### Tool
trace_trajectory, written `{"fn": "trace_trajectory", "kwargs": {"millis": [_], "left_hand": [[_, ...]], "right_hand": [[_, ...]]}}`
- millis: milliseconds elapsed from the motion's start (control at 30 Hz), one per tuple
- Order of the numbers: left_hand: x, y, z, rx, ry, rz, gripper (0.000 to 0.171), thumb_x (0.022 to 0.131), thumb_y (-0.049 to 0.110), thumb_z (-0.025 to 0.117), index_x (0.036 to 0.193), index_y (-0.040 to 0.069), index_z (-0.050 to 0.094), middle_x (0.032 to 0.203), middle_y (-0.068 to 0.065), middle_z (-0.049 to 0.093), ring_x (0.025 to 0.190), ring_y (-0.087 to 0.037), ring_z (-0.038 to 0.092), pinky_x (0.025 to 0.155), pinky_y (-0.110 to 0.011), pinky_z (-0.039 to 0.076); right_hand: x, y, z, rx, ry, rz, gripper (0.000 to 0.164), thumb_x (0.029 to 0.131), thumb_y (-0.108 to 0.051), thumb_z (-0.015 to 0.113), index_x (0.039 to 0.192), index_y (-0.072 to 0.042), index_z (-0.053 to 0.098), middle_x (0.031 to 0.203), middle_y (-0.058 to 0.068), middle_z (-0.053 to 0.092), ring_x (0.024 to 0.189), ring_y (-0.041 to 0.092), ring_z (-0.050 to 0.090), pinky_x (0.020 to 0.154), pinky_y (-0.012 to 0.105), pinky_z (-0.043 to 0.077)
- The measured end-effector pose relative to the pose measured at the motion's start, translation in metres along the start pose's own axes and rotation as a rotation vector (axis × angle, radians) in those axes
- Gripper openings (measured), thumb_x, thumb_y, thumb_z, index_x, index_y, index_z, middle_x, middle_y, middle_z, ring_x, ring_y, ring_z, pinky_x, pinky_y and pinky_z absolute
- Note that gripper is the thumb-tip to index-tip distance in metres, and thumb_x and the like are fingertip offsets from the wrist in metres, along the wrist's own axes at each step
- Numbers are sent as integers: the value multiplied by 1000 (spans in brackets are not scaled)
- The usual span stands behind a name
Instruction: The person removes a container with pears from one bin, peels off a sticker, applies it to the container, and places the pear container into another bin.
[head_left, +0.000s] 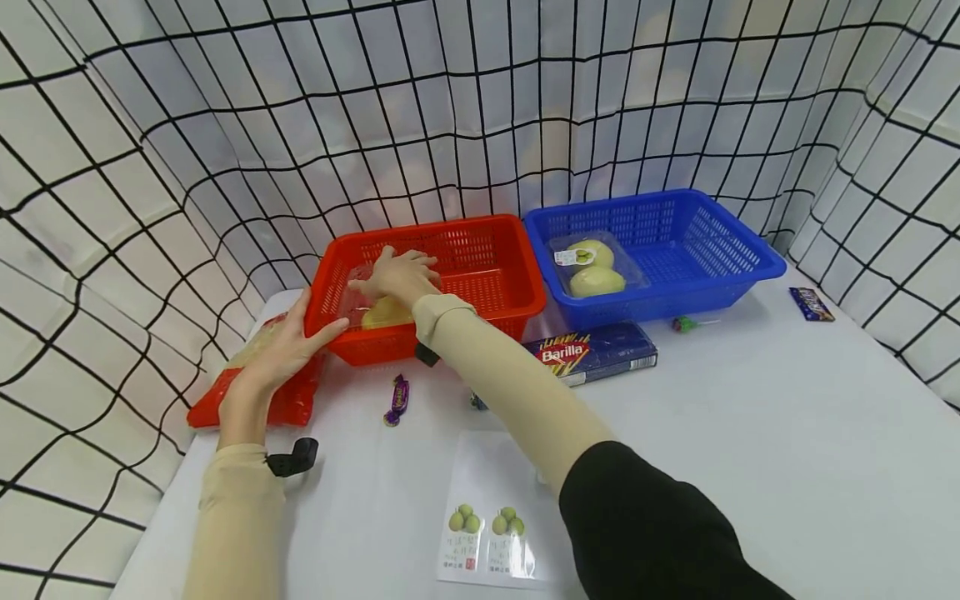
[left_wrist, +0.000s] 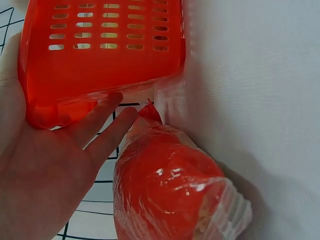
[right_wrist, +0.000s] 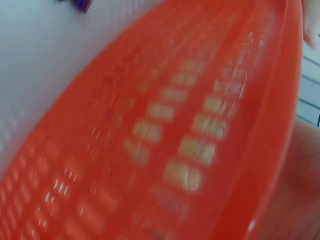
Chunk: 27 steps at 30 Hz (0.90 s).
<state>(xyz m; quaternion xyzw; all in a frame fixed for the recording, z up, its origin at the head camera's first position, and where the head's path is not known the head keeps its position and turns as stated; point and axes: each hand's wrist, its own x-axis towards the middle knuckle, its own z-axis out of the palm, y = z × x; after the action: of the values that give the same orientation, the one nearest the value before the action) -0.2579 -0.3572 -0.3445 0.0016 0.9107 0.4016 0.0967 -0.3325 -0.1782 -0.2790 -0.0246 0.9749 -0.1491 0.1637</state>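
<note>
My left hand (head_left: 281,354) is at the left end of the red basket (head_left: 480,321), its thumb against the front rim and its fingers stretched along the outer side. Just below those fingers, in the left wrist view, lies a red plastic bag (left_wrist: 170,175) with clear wrapping. Over the front rim reaches my right hand (head_left: 401,275), fingers spread, above yellow fruit (head_left: 386,313) in clear packaging inside the basket. The palm hides part of that fruit. Through the slots of the basket wall (right_wrist: 240,165), yellow shows in the blurred right wrist view.
On the right stands a blue basket (head_left: 675,304) with a tray of two pale yellow-green fruits (head_left: 597,282). A blue Barilla box (head_left: 600,350), a purple candy (head_left: 399,398), a lollipop (head_left: 684,324), a small dark-blue wrapper (head_left: 812,304) and a printed sheet (head_left: 480,475) lie about. Black netting surrounds the table.
</note>
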Motion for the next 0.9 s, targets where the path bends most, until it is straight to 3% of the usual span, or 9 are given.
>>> {"fn": "trace_trajectory", "kwargs": {"millis": [233,500,700,900], "left_hand": [[2,-1,-2,21,9,0,105,97,67,52,160,33,-25,169,-25,14,147,-46,25,108,-61,40],[1,-1,-1,30,8,38,109,96,67,53,162,27,-23,171,-24,10,149,-47,23,115,-67,35],[2,0,-4,61,10,60,103,99,64,49,162,25,-23,169,-26,13,144,-47,29,110,-61,40],[5,-7,-1,62,9,65,98,102,60,45,162,22,-23,169,-29,10,143,-47,28,111,-61,38]], "right_hand": [[-3,-15,13,9,25,30,98,89,-74,56,165,-37,6,175,11,6,162,37,14,120,55,39],[-2,-6,8,9,-24,45,99,91,-67,60,165,-40,1,175,10,0,163,36,6,126,56,29],[-7,-13,10,-23,-28,37,103,87,-74,59,165,-41,-1,175,12,-2,163,37,2,127,58,25],[-8,-11,14,-31,-52,-1,100,90,-66,62,165,-41,2,175,10,-3,163,36,1,127,58,25]]}}
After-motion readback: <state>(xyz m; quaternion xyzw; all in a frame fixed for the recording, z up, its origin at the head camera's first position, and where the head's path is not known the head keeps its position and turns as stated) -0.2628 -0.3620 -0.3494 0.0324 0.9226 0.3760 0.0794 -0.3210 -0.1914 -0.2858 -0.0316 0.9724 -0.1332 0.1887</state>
